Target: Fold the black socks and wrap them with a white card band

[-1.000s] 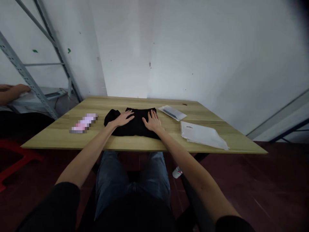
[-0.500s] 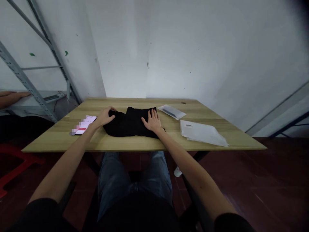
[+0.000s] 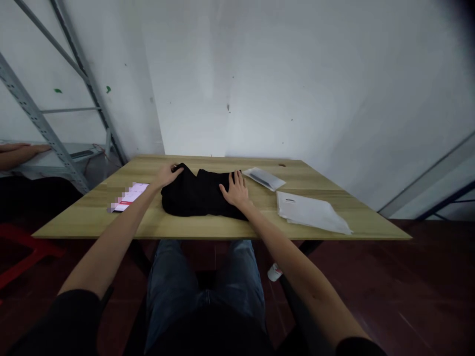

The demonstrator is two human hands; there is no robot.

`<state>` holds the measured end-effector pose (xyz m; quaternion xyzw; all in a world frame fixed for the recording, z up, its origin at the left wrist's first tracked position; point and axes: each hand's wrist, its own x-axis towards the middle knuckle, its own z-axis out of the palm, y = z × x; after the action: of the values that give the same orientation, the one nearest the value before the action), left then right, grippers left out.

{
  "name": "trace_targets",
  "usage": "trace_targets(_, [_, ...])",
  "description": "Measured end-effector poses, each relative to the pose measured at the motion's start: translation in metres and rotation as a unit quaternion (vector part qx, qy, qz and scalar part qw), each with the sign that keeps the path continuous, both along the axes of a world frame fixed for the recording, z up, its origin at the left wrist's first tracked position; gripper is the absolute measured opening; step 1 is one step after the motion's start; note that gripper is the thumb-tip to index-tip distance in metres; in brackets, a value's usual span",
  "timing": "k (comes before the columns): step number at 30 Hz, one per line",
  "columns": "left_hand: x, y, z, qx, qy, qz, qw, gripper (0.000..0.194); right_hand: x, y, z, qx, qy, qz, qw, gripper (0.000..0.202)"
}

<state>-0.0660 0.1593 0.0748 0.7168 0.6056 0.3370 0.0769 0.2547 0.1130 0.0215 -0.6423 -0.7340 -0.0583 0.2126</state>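
Observation:
A folded black garment [image 3: 202,193] lies on the wooden table [image 3: 222,230] in front of me; its exact kind does not show. My left hand [image 3: 167,176] pinches the garment's far left corner and lifts that edge slightly, so the cloth rises to a peak there. On the garment's right end rests my right hand [image 3: 236,191], flat with its fingers spread, pressing the cloth down. The underside of the garment is hidden.
Left of the garment lies a phone [image 3: 130,197] with its screen lit. To the right are a clear packet [image 3: 264,178] with something dark inside and several white plastic bags [image 3: 311,211]. Another person's arm [image 3: 24,153] shows beyond the metal shelf frame [image 3: 44,123].
My left hand has gripped the garment's left corner and drawn it up and to the right. The right hand stays on the cloth. The view has tilted slightly upward.

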Motion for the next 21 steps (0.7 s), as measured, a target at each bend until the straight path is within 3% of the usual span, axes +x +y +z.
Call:
trace_targets(4, [0.015, -0.003, 0.000, -0.049, 0.102, 0.066, 0.991, 0.050, 0.006, 0.002, 0.005, -0.036, -0.005, -0.005, 0.999, 0.081])
trace_targets(6, [0.026, -0.016, -0.001, 0.006, 0.142, 0.093, 0.985, 0.053, 0.007, -0.002, 0.008, -0.028, -0.002, -0.006, 1.000, 0.077])
trace_targets(8, [0.037, -0.033, -0.004, 0.109, 0.152, 0.110, 0.976, 0.046, 0.003, -0.008, 0.012, 0.003, 0.008, 0.001, 1.000, 0.073])
trace_targets(11, [0.048, -0.058, -0.012, 0.175, 0.170, 0.063, 0.968, 0.040, -0.012, -0.021, 0.016, 0.028, 0.027, 0.034, 0.999, 0.070])
trace_targets(14, [0.044, -0.070, -0.028, 0.110, 0.214, -0.002, 0.971, 0.047, -0.028, -0.030, 0.014, -0.005, 0.042, 0.066, 0.997, 0.072])
trace_targets(18, [0.019, -0.064, -0.054, -0.054, 0.224, -0.030, 0.973, 0.061, -0.032, -0.034, -0.002, -0.081, 0.043, 0.054, 0.994, 0.086])
trace_targets(21, [0.004, -0.056, -0.066, -0.085, 0.213, -0.038, 0.973, 0.066, -0.025, -0.032, -0.013, -0.104, 0.040, 0.044, 0.993, 0.101])
